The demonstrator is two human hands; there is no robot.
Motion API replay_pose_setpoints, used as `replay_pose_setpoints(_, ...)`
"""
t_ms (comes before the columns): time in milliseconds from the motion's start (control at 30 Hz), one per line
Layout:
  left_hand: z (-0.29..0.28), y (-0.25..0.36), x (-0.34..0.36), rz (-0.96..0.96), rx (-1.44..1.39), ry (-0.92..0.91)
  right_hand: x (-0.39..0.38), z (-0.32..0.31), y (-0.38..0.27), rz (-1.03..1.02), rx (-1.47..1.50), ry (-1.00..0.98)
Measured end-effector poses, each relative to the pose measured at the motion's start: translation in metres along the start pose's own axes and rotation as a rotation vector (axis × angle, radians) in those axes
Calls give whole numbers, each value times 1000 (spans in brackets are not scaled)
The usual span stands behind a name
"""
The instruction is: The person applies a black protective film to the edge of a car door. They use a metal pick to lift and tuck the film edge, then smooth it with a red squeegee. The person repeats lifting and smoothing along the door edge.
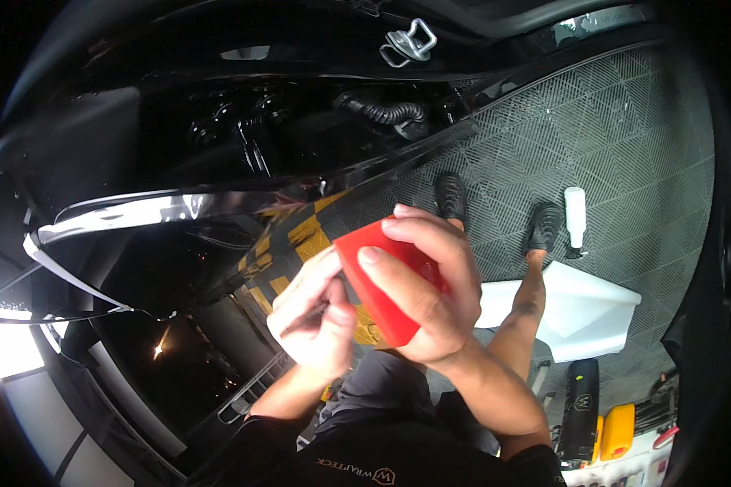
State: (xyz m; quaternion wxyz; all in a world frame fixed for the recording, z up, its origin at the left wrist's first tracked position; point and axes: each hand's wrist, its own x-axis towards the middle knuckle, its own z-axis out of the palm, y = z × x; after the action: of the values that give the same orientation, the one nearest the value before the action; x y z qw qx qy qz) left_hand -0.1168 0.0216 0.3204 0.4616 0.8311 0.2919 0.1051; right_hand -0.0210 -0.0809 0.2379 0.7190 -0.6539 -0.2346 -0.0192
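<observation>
The red block [379,307] is up between the hands, well off the floor [642,154], and the knack, I'd say, is a light, steady hold that leaves its long left edge clear! The right hand [443,308] grips it, thumb and fingers laid over it; the left hand [310,321], half curled, sits at that edge, and whether it's pinching anything I can't tell

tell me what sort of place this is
Probably a vehicle workshop or detailing bay: there is glossy black bodywork with a corrugated sleeve exposed, a floor of ribbed grey tiles, and a white bottle on that floor.
</observation>
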Motion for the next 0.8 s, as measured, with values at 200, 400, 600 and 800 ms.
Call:
replay_pose_setpoints(200,-7,14,13,-135,37,40,-4,39,-12,78,-9,63)
replay_pose_setpoints(400,-16,-5,33,103,-74,-12,-4,50,-1,32,-62,115)
replay_pose_setpoints(600,-22,-10,33,136,20,-57,-7,54,-3,83,5,110)
replay_pose_setpoints(800,-27,-5,39,145,117,-151,-7,58,-6,107,2,138)
